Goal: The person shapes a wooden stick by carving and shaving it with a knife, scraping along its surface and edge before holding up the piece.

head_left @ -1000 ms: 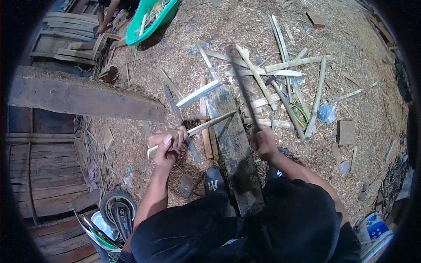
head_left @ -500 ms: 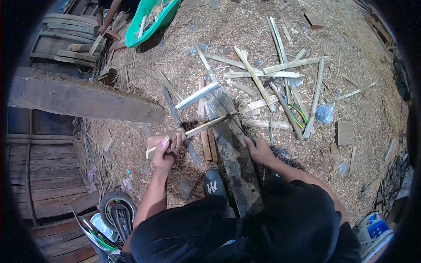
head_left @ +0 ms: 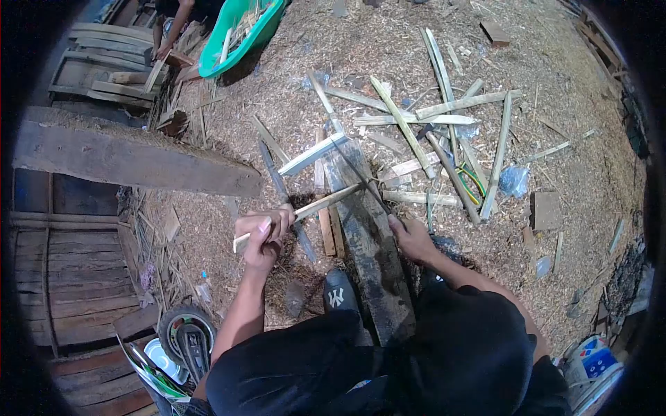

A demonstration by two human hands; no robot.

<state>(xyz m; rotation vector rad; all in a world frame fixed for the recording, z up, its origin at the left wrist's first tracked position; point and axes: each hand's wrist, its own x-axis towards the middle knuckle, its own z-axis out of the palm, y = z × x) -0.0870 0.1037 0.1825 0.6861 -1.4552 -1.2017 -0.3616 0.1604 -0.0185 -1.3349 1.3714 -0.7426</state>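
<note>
My left hand (head_left: 263, 232) is closed around a pale wooden stick (head_left: 325, 202), whose far end reaches over a thick wooden beam (head_left: 371, 256) lying between my legs. My right hand (head_left: 413, 239) grips a long, thin, dark tool that looks like a knife (head_left: 376, 195). It slants across the beam near the stick's far end; whether it touches the stick I cannot tell. Another pale wood piece (head_left: 312, 154) lies with one end at the beam's far end.
Several wooden strips and a hatchet (head_left: 451, 170) lie on the chip-covered ground ahead. A green tub (head_left: 239, 35) with wood stands behind, near another person's hands (head_left: 163, 50). A large timber (head_left: 139, 152) juts in from the left. A wheel (head_left: 186, 333) sits lower left.
The dark tool in my right hand has swung, its far part now angled further forward and left across the beam. My left hand stays nearly still. The other person's hands have shifted slightly.
</note>
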